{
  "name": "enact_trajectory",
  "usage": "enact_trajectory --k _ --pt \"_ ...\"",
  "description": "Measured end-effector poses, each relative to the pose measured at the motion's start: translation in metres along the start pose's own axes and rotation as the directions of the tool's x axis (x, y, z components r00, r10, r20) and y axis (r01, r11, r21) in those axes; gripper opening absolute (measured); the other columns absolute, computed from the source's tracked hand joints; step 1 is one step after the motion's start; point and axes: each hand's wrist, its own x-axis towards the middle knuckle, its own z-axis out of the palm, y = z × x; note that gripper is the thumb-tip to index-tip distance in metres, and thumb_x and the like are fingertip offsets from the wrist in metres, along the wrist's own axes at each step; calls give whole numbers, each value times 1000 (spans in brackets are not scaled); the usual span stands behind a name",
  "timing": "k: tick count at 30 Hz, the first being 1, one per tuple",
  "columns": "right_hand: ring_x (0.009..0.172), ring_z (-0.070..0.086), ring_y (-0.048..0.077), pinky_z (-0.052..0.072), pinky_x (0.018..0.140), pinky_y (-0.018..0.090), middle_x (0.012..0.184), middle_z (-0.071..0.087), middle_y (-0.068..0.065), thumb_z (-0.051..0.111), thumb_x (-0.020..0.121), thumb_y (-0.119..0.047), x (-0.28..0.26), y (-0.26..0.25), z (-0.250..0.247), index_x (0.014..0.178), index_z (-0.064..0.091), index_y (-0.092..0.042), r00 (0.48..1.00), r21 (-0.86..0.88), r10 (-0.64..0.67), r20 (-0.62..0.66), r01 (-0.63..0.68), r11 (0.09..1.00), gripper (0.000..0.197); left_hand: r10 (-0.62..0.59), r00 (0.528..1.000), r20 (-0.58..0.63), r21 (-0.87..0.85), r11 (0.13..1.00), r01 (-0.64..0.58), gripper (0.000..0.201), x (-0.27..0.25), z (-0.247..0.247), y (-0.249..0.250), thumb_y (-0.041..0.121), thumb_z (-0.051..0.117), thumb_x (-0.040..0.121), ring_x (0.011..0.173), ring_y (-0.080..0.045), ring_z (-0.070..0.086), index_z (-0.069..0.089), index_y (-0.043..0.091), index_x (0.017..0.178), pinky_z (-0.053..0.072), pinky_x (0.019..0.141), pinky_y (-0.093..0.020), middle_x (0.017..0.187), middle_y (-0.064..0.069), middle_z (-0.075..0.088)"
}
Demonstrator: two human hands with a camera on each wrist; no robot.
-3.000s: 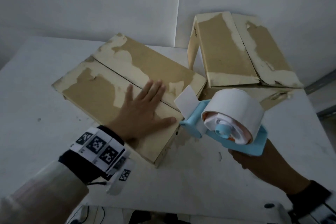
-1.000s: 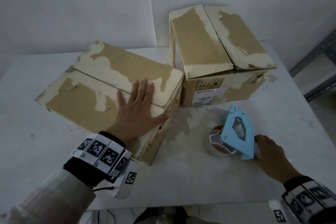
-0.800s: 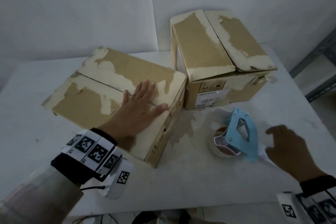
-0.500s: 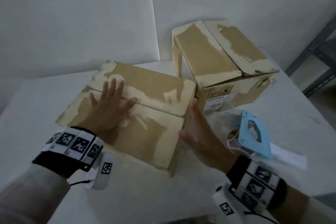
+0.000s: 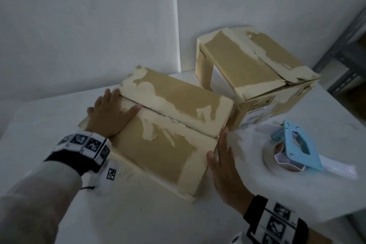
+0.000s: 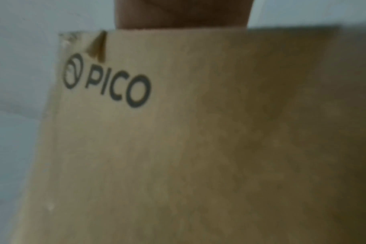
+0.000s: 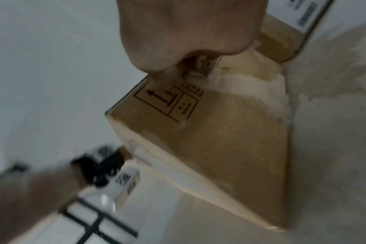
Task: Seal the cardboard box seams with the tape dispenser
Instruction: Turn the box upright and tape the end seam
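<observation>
A flat cardboard box (image 5: 164,136) with torn paper patches lies in the middle of the white table; its two top flaps meet in a seam running from far left to near right. My left hand (image 5: 111,115) lies flat on the box's left end, fingers spread over the seam. My right hand (image 5: 223,162) presses with straight fingers against the box's right side wall (image 7: 230,148). The blue tape dispenser (image 5: 293,148) with its tape roll lies on the table right of the box, touched by neither hand. The left wrist view shows only the box's side (image 6: 198,148) printed PICO.
A second, taller cardboard box (image 5: 253,69) stands at the back right, close to the first box's far right corner. White walls rise behind the table (image 5: 297,194). A metal shelf frame (image 5: 344,45) stands beyond the table's right edge.
My right hand set the dispenser on the table, let go and moved to the box's right side. My left hand slid from the box's right part to its left end.
</observation>
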Motion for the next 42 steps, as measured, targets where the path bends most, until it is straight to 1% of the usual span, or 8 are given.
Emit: enact_trajectory --k 3,8,17,24,27,33,38,42 --pt "133 -24 -10 -19 112 24 147 -24 -15 -4 69 -83 -8 2 5 135 -16 -32 999 -308 -42 14 44 950 84 61 996 -63 -313 947 -78 94 11 -19 -10 74 34 68 138 -29 29 27 19 144 22 111 -44 151 -9 30" --pt "134 31 22 26 108 38 147 32 13 39 80 -56 37 -11 -27 124 48 -9 937 -337 -196 -287 93 937 65 46 984 -171 -289 953 -95 104 -36 -5 -17 75 39 60 144 -25 -8 14 23 147 -3 109 -62 158 -1 3" --pt "112 45 26 28 89 25 120 52 16 29 78 -57 99 -3 -40 126 44 -4 979 -379 -167 -113 112 918 73 -38 998 47 -494 867 57 96 -45 17 -6 51 54 84 139 -34 -24 -14 22 146 -4 114 -51 151 -12 -29" --pt "116 37 24 25 92 27 126 42 15 34 70 -66 56 7 -42 128 40 -11 973 -373 -92 -212 6 928 81 -55 998 -44 -359 932 36 65 -20 0 26 46 46 90 117 -44 45 23 8 137 36 92 -45 145 -18 22" --pt "111 42 29 30 90 30 119 46 17 40 68 -65 48 7 -43 125 43 -7 953 -385 -109 -283 -9 923 81 -56 997 61 -375 924 75 67 -30 0 41 43 50 89 125 -36 39 24 3 136 34 95 -39 141 -18 28" --pt "107 41 28 30 87 30 116 46 17 42 68 -64 45 8 -44 122 42 -4 956 -382 -107 -272 -5 924 80 34 989 147 -386 922 26 80 -94 27 61 44 44 91 142 -34 9 -2 11 147 19 113 -40 154 -12 -17" --pt "106 37 10 27 90 26 114 45 1 36 68 -76 33 21 -80 124 45 -10 978 -302 -86 -188 26 953 87 46 994 95 -252 968 -21 75 -77 25 63 49 39 91 135 -41 27 4 13 147 29 105 -44 155 -15 -14" --pt "109 47 38 34 92 41 117 52 24 36 69 -40 8 59 -141 114 51 4 946 -478 -45 -321 -121 870 65 68 994 85 -206 977 -50 72 -67 24 68 50 40 90 132 -41 31 9 16 146 30 104 -46 156 -12 -10"
